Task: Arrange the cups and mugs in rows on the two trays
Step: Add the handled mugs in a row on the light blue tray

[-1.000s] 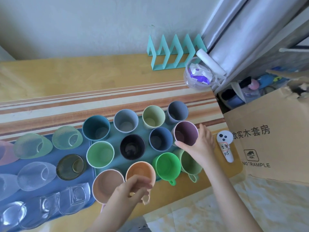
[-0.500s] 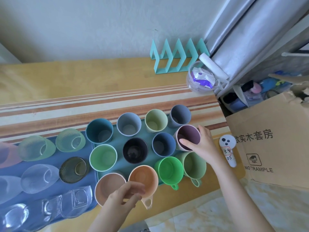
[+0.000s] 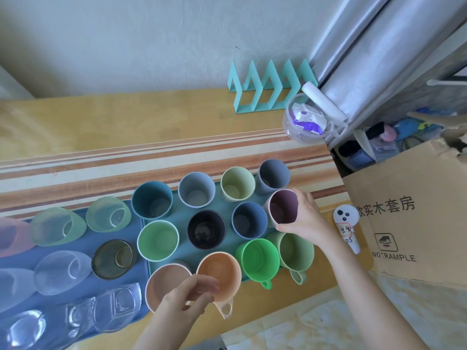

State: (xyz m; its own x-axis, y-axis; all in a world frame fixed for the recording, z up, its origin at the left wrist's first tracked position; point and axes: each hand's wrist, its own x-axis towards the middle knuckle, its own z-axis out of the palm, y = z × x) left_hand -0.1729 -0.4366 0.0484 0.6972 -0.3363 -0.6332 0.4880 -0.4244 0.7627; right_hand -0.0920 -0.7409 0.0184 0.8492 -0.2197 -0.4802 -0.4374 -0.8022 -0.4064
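Purple cup (image 3: 283, 209) gripped (tilted) by right hand (image 3: 304, 218); left hand (image 3: 187, 303) fingers loosely curled, empty.

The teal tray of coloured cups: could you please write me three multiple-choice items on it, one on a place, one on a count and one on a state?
1. Where does the black plastic cup stand on the teal tray?
A. middle row
B. far row
C. off the tray

2. How many cups on the teal tray show a looped handle?
A. one
B. three
C. five

3. How is the purple plastic cup at this moment?
A. lying flat
B. upside down
C. tilted in the right hand

Answers:
1. A, it sits between the light green cup and the dark blue cup.
2. B, the orange mug, the bright green mug and the sage green mug show handles.
3. C, the right hand's grip is on its rim and it leans.
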